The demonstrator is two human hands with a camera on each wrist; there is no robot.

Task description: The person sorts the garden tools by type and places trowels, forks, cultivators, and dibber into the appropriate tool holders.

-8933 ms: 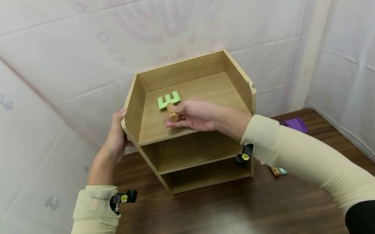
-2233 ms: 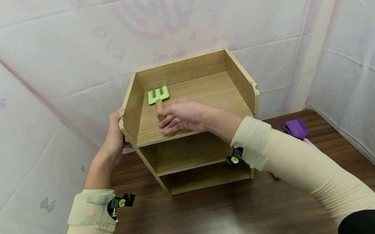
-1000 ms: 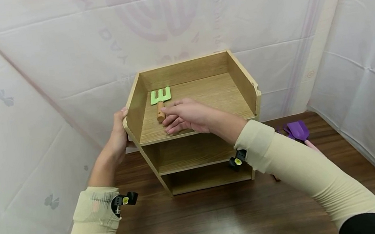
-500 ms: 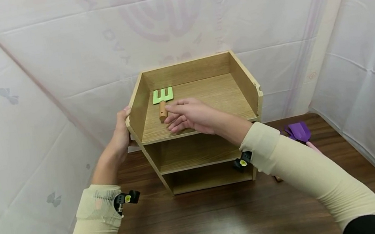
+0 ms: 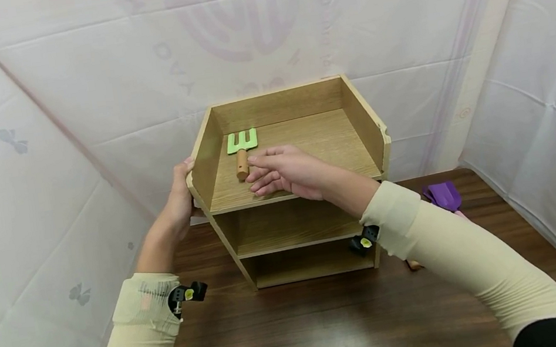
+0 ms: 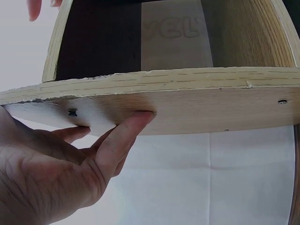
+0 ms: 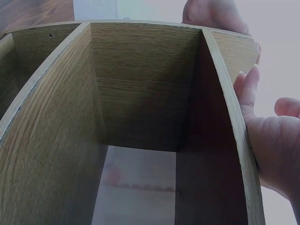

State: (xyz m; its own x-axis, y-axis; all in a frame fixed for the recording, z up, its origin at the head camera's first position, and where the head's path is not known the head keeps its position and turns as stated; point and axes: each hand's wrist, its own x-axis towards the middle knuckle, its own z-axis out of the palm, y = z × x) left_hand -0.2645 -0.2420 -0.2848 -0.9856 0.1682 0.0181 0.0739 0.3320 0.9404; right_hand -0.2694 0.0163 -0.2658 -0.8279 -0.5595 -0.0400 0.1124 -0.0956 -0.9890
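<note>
A small toy garden fork [image 5: 242, 165] with light green prongs and a wooden handle lies on the top shelf of a wooden shelf unit [image 5: 304, 128], near its left side. Beside the handle is my right hand [image 5: 288, 172], fingers loosely bent, thumb tip at or very near the wood; nothing is in its grasp. My left hand [image 5: 175, 202] rests against the unit's left side panel. In the left wrist view, fingers of the left hand [image 6: 61, 173] press the panel's outer face [image 6: 211, 108]. The right wrist view shows the unit's compartments and part of my right hand [image 7: 276, 145].
A purple shovel [image 5: 444, 196] lies on the brown wooden floor [image 5: 321, 327] right of the unit, partly behind my right sleeve. Part of a brown-handled item [image 5: 413, 265] shows below it. White printed sheets [image 5: 263, 33] stand close behind and at both sides.
The fork, gripped by my right hand earlier, has shifted left and back and now lies on the shelf. My right fingers have let go of its handle. My left hand stays at the panel.
</note>
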